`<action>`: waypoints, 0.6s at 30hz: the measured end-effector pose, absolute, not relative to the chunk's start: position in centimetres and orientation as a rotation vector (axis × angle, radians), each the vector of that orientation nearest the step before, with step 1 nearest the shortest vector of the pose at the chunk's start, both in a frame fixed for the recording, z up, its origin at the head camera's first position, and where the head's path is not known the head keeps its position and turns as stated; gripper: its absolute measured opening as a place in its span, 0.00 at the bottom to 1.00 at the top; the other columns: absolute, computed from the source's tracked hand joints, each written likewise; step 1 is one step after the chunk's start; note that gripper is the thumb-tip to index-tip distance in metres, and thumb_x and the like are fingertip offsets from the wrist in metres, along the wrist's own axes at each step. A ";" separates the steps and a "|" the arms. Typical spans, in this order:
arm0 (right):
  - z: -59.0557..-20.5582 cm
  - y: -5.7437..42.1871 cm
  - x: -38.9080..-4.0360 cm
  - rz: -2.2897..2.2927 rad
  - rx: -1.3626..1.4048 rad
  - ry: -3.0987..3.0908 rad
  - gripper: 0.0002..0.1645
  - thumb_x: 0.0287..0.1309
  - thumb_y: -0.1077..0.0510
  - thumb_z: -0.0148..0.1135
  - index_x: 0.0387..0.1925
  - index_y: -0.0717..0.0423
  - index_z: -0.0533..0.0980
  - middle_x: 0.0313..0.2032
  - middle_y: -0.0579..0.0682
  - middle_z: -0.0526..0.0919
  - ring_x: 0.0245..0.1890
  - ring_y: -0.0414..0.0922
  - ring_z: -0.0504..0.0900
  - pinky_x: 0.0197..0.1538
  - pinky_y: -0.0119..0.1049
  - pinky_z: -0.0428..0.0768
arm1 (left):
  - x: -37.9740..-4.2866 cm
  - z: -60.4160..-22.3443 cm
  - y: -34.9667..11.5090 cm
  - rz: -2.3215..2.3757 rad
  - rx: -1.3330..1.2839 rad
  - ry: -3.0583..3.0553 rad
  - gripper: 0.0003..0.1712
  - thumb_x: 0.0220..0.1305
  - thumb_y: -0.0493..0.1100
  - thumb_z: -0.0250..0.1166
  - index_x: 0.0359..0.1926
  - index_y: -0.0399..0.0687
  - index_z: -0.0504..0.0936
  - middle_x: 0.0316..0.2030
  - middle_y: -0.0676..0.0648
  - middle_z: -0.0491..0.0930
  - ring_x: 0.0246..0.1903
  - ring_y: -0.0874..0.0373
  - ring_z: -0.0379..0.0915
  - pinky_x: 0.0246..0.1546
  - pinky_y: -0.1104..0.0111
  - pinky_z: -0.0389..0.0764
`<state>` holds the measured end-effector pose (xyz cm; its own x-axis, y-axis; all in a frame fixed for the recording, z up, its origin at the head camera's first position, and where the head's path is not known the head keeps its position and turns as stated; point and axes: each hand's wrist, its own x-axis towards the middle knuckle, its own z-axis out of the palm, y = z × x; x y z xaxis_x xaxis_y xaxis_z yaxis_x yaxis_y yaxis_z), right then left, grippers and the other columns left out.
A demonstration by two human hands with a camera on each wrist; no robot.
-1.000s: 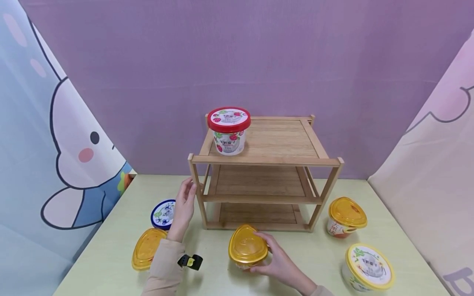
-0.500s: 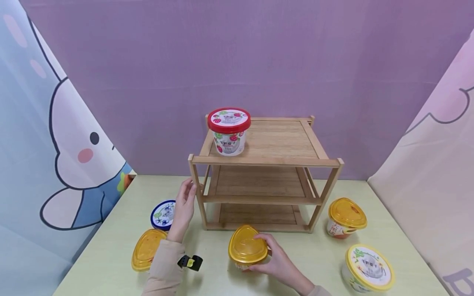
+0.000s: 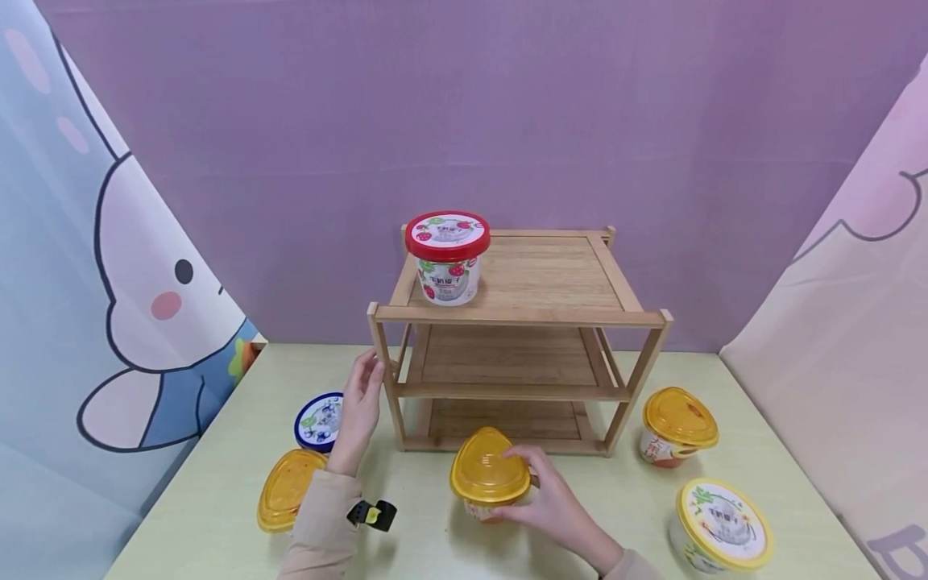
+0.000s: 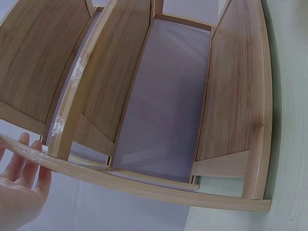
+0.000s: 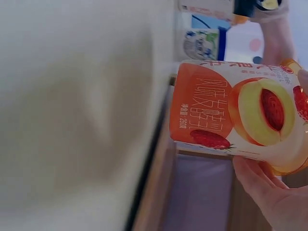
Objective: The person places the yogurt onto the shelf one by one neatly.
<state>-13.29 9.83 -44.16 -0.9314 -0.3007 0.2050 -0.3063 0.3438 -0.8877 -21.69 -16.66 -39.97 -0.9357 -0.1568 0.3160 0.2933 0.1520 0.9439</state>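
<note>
My right hand (image 3: 551, 507) grips a yogurt cup (image 3: 489, 475) with a see-through orange lid, just in front of the shelf rack. In the right wrist view the yogurt cup (image 5: 240, 110) shows a printed peach half and strawberries, its base slightly off the table. At the left, my left hand (image 3: 362, 395) holds the front left post of the three-tier wooden rack (image 3: 522, 316). The left wrist view has the fingers (image 4: 29, 166) at that post, their tips reaching past it. On the top tier, at the left, stands a red-lidded tub (image 3: 448, 258) with strawberry print.
Left of the rack are a blue-lidded tub (image 3: 319, 421) and an orange-lidded cup (image 3: 290, 489), partly behind the left forearm. To the right stand another orange-lidded cup (image 3: 678, 427) and a yellow-lidded tub (image 3: 721, 524). A purple cloth (image 3: 507, 113) hangs behind the rack.
My right hand has raised the yogurt cup a little, moving it slightly toward the rack and to the right. The left hand and the rack have stayed put.
</note>
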 end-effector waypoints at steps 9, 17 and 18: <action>-41.8 11.4 -13.8 1.593 0.664 -2.526 0.39 0.30 0.52 0.74 0.48 0.52 0.66 0.48 0.50 0.69 0.50 0.51 0.70 0.47 0.39 0.75 | -21.8 -40.1 -16.7 -1.840 -0.130 -2.096 0.22 0.68 0.45 0.44 0.58 0.38 0.61 0.53 0.35 0.66 0.55 0.47 0.60 0.57 0.58 0.60; -39.1 12.4 -13.9 1.478 0.753 -2.436 0.38 0.32 0.53 0.73 0.49 0.54 0.67 0.46 0.51 0.71 0.44 0.46 0.74 0.43 0.34 0.77 | -21.7 -40.0 -16.7 -1.838 -0.138 -2.094 0.21 0.68 0.45 0.44 0.58 0.38 0.61 0.53 0.36 0.66 0.55 0.48 0.60 0.57 0.58 0.60; -38.7 12.5 -14.0 1.465 0.758 -2.424 0.38 0.32 0.54 0.73 0.49 0.55 0.67 0.46 0.52 0.71 0.44 0.45 0.74 0.42 0.34 0.77 | -21.7 -40.0 -16.7 -1.838 -0.136 -2.097 0.21 0.68 0.45 0.44 0.58 0.38 0.61 0.53 0.36 0.66 0.55 0.48 0.60 0.57 0.58 0.60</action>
